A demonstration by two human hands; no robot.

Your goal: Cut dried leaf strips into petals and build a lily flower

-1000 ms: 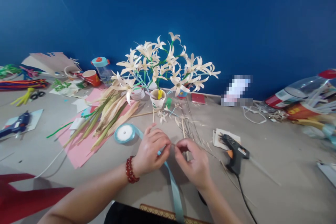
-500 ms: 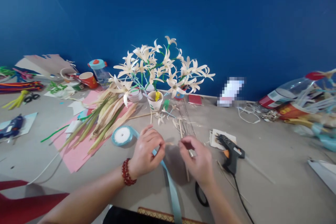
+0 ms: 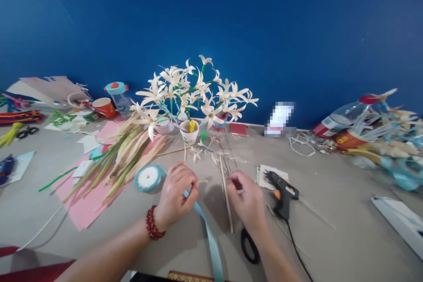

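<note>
L hand [image 3: 178, 191], w/ red bead bracelet [image 3: 154, 223] at wrist, has thumb & index pinched shut; thin tan sliver [image 3: 203, 181] pokes out at the tips, gripped there AFAICT. Lt-blue satin ribbon [image 3: 211, 240] shows in the gap btwn thumb & index and again below the thumb, running down to bottom edge of view; can't tell if it's gripped or just passes behind the hand. Blue-and-white round ribbon spool [image 3: 147, 177] is on the grey tabletop [image 3: 317, 233], just left of L hand.

R hand [image 3: 246, 198] is apart from L hand, thumb & index curled twd each other; can't tell if tips meet or hold anything. Straight tan stick [image 3: 228, 205] is just left of it, black looped handle [image 3: 249, 246] below, nr the wrist. Black hot-glue gun [image 3: 282, 194] w/ orange trigger lies to the right, nozzle end over a small white pad [image 3: 262, 178].

Behind the hands: white paper cup [image 3: 189, 134] w/ sth yellow inside, below a spread of cream husk-like flowers [image 3: 198, 90] on green & blue stems. Left of these, dried tan-green husks [image 3: 127, 163] lie on pink paper sheets [image 3: 79, 216].
</note>
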